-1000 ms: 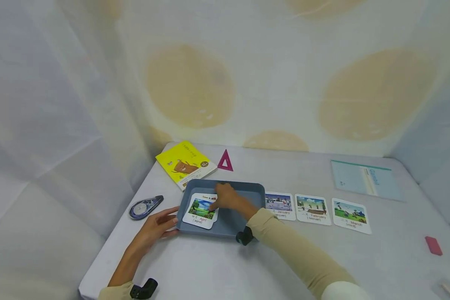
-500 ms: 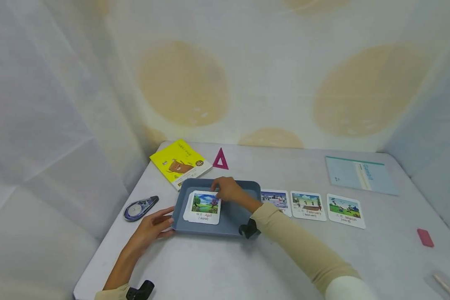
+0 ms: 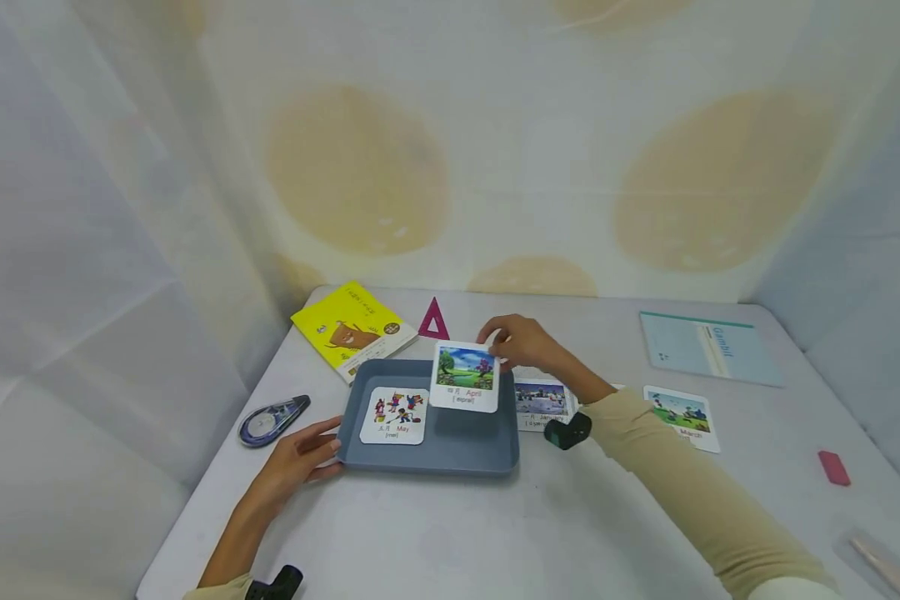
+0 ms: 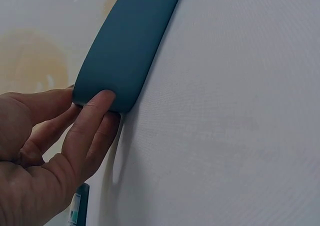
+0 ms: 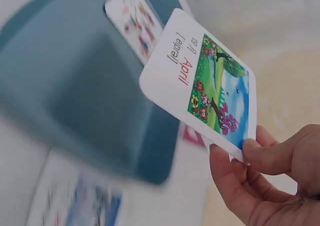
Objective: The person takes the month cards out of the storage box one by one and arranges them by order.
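Observation:
In the head view my right hand (image 3: 521, 343) pinches a picture card marked April (image 3: 465, 377) by its upper right corner, above a blue-grey tray (image 3: 457, 458). The right wrist view shows the thumb on the face of the April card (image 5: 222, 86) and fingers behind it. A card marked May (image 3: 393, 417) lies face up in the tray's left half. My left hand (image 3: 297, 460) touches the tray's left end. In the left wrist view its fairly straight fingertips rest against the tray wall (image 4: 120, 51).
Right of the tray lie a January card (image 3: 538, 402) and a March card (image 3: 682, 417); my right arm covers most of the card between them. Around them are a yellow book (image 3: 352, 329), pink triangle (image 3: 434, 321), correction tape (image 3: 272, 421), pale blue folder (image 3: 708, 348) and pink eraser-like block (image 3: 834, 468).
My right hand has lifted the April card off the pile and carried it right and away from me, uncovering the May card. My left hand stays at the tray's left end.

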Available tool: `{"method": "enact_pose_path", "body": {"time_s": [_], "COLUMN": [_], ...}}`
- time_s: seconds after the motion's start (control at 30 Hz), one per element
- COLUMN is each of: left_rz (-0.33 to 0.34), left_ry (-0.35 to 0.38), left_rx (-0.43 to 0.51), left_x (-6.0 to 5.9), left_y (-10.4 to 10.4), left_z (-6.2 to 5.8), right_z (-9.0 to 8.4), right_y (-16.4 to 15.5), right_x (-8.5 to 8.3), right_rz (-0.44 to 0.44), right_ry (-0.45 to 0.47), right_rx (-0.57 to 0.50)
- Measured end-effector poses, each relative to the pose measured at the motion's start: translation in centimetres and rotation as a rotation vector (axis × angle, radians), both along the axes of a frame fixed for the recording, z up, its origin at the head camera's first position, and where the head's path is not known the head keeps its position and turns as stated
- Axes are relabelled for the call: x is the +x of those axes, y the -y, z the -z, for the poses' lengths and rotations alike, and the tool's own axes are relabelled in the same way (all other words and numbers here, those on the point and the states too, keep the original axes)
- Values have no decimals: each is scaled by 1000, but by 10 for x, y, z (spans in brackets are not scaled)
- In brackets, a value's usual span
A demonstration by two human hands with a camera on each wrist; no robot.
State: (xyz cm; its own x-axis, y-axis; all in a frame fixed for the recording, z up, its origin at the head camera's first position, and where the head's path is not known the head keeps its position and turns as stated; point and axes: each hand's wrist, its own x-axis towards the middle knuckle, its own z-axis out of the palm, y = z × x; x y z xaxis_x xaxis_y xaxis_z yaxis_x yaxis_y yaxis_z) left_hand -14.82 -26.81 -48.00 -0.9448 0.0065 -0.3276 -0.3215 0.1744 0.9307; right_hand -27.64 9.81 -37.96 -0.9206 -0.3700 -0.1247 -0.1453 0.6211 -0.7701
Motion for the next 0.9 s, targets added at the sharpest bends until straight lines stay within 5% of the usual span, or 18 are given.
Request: {"method": "enact_pose_path", "body": {"time_s": [0.17, 0.37, 0.6, 0.9], "left_rz": [3, 22, 37, 20], "left_ry": [7, -10, -19, 2], "left_rx": [3, 21, -4, -18], "left_x": [-1, 0, -1, -2], "left_y": [-1, 0, 2, 2], "left_z": [2, 2, -3, -1], "right_z": [-7, 13, 50, 75], "right_y": [-69, -121, -123, -102], "right_x": [10, 40, 74, 89], "right_rz": [49, 106, 104, 110], "right_ry": [8, 100, 143, 72], "right_rx": [71, 140, 141, 167]}}
